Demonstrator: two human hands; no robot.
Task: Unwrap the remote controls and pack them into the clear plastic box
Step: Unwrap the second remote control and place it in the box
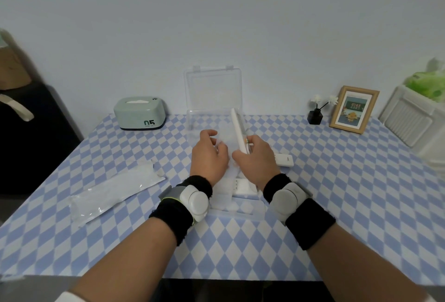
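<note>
Remote point(238, 130) upright, gripped by right hand point(255, 160); left hand point(209, 154) prob. pinches wrapper point(227, 139).

Clear plastic box point(213, 88) stands centre on the table point(337, 205); tissue box point(140, 113) to its left, vase point(315, 116) and picture frame point(354, 109) right, empty wrapper point(113, 193) front-left.

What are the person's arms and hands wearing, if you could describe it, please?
The left hand and right hand wear no gloves. Each wrist carries black terry wristbands with a rounded pod between them: the left pod is white on a grey strap with a yellow-green edge, the right pod grey. White sleeve edges show at the bottom corners.
</note>
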